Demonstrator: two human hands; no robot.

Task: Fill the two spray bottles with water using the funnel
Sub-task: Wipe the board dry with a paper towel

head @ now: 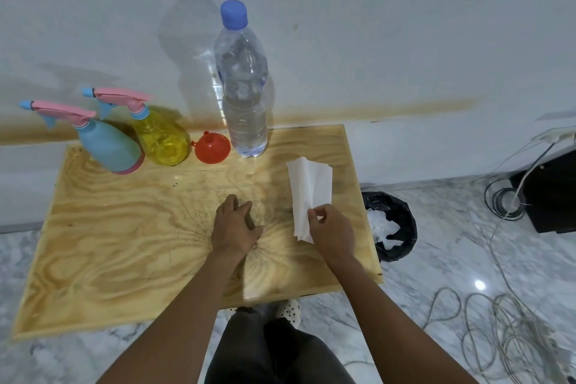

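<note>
White folded paper tissue [307,193] pinched in right hand [332,232], likely for wiping; left hand [233,226] relaxed, resting on plywood table [124,243]; spray bottles capped far left.

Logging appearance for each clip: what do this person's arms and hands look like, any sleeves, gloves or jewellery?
Two bare hands, no gloves: left hand and right hand show no rings, and neither wrist has a watch or bracelet. Both forearms are uncovered to the bottom of the frame, so no sleeve is in view.
</note>
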